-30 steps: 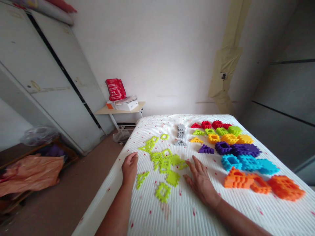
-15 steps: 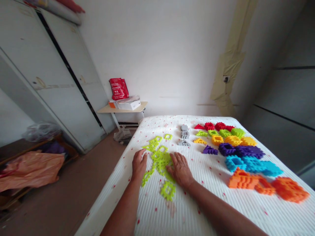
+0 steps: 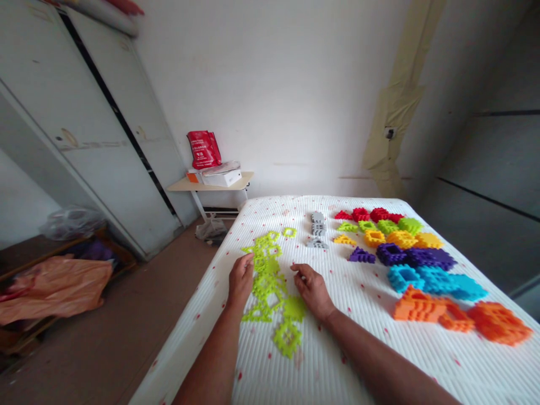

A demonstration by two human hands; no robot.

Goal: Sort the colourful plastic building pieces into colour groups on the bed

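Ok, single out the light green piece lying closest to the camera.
The light green toothed plastic square with the pierced middle: it lies lowest of all in the picture, below the solid light green toothed plastic piece by the right hand.

Behind the bed [image 3: 270, 211] we see a white wall [image 3: 274, 101]; left of the bed, a grey cabinet [image 3: 97, 174], brown floor [image 3: 169, 304] and a small table [image 3: 182, 185].

We take this for a room in a home: before us spreads a ribbed white cover [image 3: 291, 385] with red flecks, and we see a tall grey cabinet [image 3: 99, 121], a small table [image 3: 181, 184] bearing a red bag [image 3: 203, 149] and white box [image 3: 223, 178], and a wall socket [image 3: 390, 133] framed by tape [image 3: 403, 98]
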